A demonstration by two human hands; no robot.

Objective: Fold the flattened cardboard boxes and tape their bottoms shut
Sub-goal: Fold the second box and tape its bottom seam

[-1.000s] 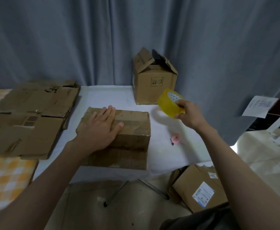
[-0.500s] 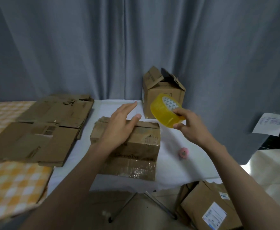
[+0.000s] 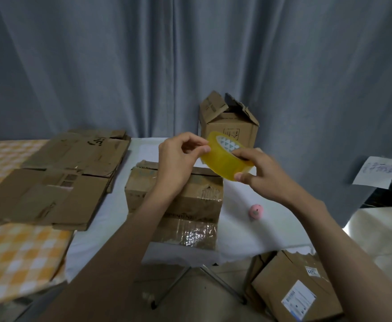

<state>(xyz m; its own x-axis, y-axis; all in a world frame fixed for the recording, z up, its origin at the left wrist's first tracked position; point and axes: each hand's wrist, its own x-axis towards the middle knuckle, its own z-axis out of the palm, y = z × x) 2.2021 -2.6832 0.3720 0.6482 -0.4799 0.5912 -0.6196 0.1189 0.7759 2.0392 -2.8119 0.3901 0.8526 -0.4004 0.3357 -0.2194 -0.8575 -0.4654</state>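
Lifted off the folded cardboard box [image 3: 174,198], the left hand [image 3: 178,156] has come up to meet the yellow tape roll [image 3: 225,159]. Flattened cardboard boxes [image 3: 58,177] lie stacked at the left, partly on a checked orange cloth [image 3: 16,256]. The folded box sits mid-table [image 3: 248,233] below both hands, old tape on its near face. The left hand's fingertips pinch at the roll's left edge; the right hand [image 3: 260,175] grips the roll from the right, thumb under, fingers on top. A small pink object [image 3: 256,211] lies right of the box, and an open box [image 3: 228,126] stands behind.
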